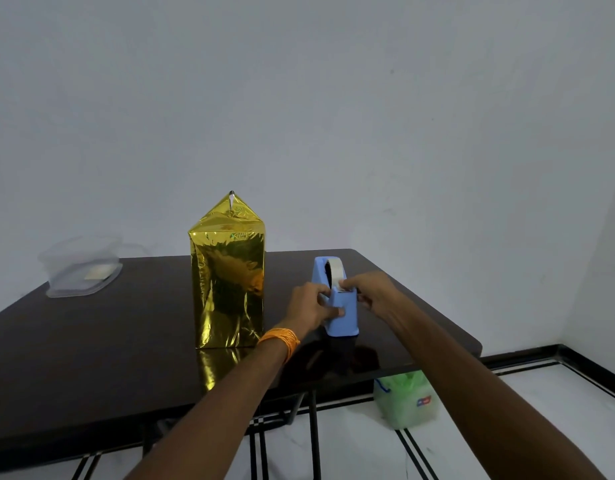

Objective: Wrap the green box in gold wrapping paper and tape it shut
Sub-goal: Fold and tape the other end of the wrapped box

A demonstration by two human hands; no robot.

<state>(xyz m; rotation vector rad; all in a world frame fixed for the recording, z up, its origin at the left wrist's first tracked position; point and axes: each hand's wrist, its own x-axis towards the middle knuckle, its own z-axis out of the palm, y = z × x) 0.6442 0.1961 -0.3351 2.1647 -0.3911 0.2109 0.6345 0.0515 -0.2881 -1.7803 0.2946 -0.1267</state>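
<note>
Fetching tape [333, 268]: L hand [309, 306] gripped blue dispenser [346, 320]; R hand [372, 296] fingers [349, 282] pinched its end; gold-wrapped box [228, 282] stood upright on table [91, 341], just left; next likely: pull strip, tear, seal top flap.

You wear a band of orange threads [279, 342] around the wrist just behind your left hand [309, 306]: many thin strands wound side by side, bunched into a thick cuff with a slightly uneven edge. Your left forearm [212, 403] and right forearm [472, 386] are bare as far as the view's lower edge, and your right hand [370, 296] is bare as well
</note>
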